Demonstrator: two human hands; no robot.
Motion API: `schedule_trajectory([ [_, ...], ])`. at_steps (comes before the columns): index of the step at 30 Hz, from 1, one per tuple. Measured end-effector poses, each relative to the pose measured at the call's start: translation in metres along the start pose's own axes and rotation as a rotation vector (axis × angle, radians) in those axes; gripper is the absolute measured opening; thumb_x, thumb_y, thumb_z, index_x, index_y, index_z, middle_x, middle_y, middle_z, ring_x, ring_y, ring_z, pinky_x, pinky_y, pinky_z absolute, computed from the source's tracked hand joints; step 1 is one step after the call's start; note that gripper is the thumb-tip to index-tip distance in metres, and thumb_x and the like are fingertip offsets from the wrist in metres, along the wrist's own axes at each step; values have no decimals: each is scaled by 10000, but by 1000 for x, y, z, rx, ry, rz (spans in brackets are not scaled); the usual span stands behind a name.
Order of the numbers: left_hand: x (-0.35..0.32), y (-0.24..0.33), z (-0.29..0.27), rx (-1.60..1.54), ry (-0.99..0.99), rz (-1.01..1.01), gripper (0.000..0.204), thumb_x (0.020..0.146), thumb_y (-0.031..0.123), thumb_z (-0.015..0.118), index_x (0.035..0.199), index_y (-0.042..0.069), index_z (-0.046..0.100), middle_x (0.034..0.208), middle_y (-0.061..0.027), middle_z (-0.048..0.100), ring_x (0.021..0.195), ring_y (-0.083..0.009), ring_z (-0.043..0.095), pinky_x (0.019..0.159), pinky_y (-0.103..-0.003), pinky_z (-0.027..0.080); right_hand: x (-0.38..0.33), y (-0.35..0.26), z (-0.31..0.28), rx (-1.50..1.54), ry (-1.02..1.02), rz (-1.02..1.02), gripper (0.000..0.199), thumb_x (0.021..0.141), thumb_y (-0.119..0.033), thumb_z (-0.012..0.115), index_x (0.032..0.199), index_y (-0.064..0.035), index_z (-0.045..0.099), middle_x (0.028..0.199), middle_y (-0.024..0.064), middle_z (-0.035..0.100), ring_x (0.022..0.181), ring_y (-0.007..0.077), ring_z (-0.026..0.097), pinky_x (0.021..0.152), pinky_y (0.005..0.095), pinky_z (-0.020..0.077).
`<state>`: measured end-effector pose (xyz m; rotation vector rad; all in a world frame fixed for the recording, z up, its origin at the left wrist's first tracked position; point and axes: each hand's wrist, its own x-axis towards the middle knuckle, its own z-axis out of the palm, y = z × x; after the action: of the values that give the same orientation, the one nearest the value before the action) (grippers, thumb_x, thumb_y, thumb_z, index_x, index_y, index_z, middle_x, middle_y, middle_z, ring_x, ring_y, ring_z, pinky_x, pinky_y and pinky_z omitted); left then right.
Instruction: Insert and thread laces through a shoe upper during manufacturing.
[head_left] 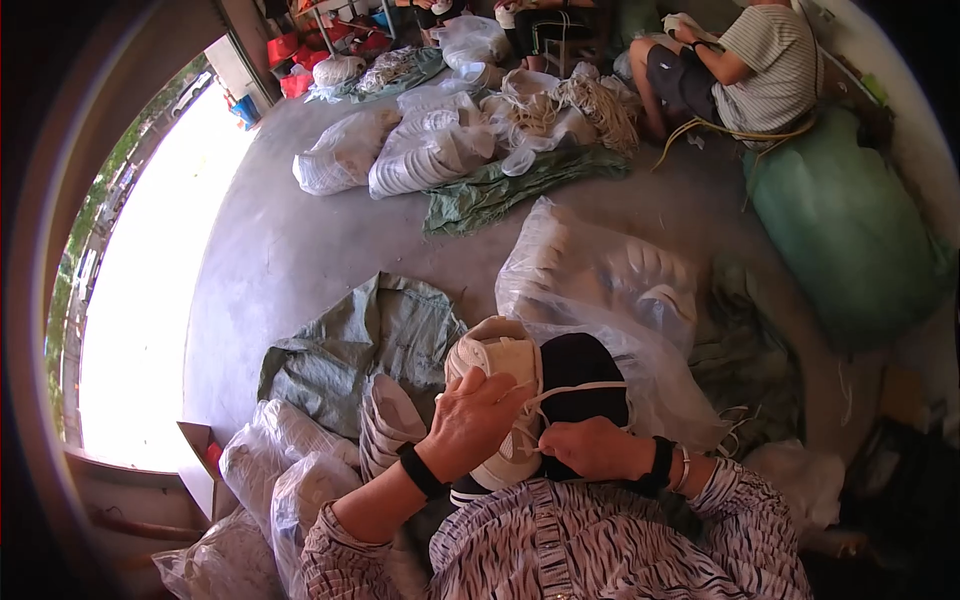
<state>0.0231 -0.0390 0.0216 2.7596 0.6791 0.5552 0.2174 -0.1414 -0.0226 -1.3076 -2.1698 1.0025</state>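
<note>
A cream-coloured sneaker (497, 352) rests on my lap, in front of my patterned top. Over its upper lies my left hand (472, 422), the fingers bent and pinched together at the eyelets, where a pale shoelace (585, 386) meets them. My right hand (592, 448) is closed just right of the shoe, thumb and finger pinching the lace. A loop of lace stretches across the black cloth (583, 360) on my knee. My fingers hide part of the shoe's lacing.
Left of me stand stacked shoes (389, 425) and plastic bags (312, 490). Ahead lie a green woven sack (362, 335) and a clear bag of white shoes (600, 270). Farther off are bagged shoes (430, 150), bundled laces (600, 110), a seated person (765, 70) and a full green sack (845, 230).
</note>
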Motion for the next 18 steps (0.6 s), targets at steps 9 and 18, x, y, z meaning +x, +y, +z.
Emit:
schedule_trajectory([
  [9,-30,-25,32,-113,268,-249,205,720,76,643,918,123,622,833,-41,540,775,-235,559,638,-345,461,27,8,-25,168,443,192,143,943,-130,477,961,-3,541,726,79,589,564,117,563,533,258,452],
  [18,-45,-22,56,-224,265,-292,291,692,115,691,958,112,571,957,-75,509,806,-269,570,611,-368,477,8,60,-66,989,492,613,185,918,-184,514,861,-21,581,550,-34,444,435,23,369,381,165,253],
])
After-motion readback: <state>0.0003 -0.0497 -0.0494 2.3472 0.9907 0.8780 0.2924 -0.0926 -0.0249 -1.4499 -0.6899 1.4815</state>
